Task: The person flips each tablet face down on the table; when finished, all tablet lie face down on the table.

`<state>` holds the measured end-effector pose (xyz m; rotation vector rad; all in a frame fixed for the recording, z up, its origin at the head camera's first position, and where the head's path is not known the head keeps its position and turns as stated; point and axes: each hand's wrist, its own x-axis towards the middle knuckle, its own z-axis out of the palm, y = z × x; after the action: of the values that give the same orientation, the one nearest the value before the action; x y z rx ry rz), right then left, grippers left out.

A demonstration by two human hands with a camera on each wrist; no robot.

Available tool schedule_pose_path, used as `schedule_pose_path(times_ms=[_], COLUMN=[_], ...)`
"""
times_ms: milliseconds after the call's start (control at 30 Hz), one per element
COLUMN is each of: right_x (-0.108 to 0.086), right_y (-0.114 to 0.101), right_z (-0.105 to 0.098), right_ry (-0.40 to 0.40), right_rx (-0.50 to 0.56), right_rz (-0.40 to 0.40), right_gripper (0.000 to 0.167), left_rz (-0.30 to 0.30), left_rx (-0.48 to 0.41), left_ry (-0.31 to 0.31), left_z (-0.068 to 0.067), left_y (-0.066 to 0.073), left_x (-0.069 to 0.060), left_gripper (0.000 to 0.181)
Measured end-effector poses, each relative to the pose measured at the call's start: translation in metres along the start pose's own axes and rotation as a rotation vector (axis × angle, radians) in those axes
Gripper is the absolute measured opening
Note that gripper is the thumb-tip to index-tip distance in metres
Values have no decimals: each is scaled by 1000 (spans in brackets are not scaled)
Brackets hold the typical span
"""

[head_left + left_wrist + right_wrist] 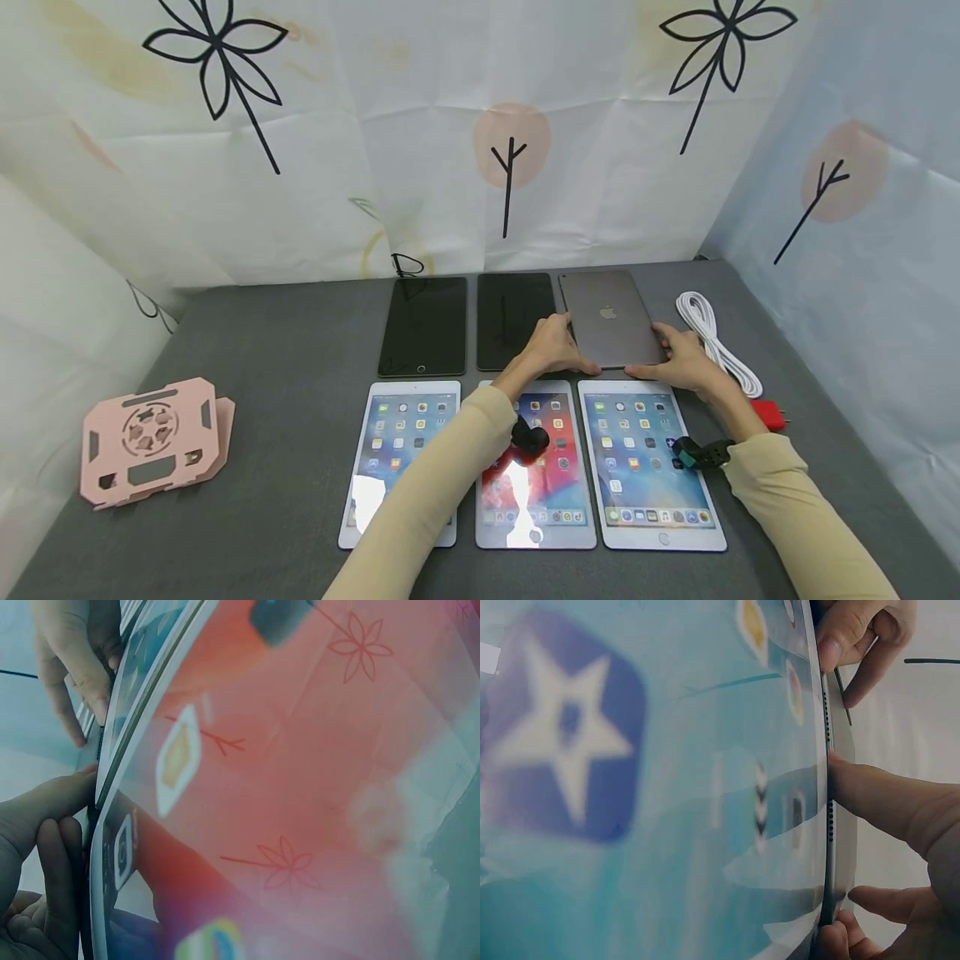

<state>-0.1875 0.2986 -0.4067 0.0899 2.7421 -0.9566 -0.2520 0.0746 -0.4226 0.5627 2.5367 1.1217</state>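
Note:
A grey tablet (609,312) lies back side up, with an apple logo showing, at the right end of the rear row. My left hand (555,346) holds its lower left corner, the thumb along the near edge and the fingers at the side. At the lower right corner, my right hand (681,360) grips the tablet in a similar way. In the left wrist view, the left hand (45,825) and the other hand (75,652) both touch the thin edge. Close up in the right wrist view, the right thumb (885,795) meets the edge, which has small speaker holes.
Two dark-screened tablets (423,325) lie left of the grey one. In front are three white tablets (660,537) with lit screens, two of them beneath my forearms. A white coiled cable (697,317) and red plug (768,414) lie right; a pink folding stand (150,442) stands left.

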Motion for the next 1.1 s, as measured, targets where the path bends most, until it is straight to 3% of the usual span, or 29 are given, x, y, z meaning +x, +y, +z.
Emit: schedule_pose_path(times_ms=[233, 500, 633, 833, 1100], right_x=[-3, -6, -7, -4, 3], right_y=[-11, -31, -42, -55, -65], right_z=[5, 12, 15, 22, 32], right_ry=[61, 103, 90, 75, 59], right_rx=[-27, -37, -7, 37, 37], right_rz=[-68, -181, -191, -190, -231], right_gripper=[89, 78, 76, 76, 75], left_rz=[84, 205, 215, 235, 224], left_rx=[-66, -68, -51, -18, 48], left_ry=[-10, -68, -73, -29, 28], left_z=[-5, -26, -42, -66, -95], left_y=[-8, -18, -25, -38, -67], left_x=[-5, -19, -29, -46, -71], left_gripper=[103, 100, 101, 102, 106])
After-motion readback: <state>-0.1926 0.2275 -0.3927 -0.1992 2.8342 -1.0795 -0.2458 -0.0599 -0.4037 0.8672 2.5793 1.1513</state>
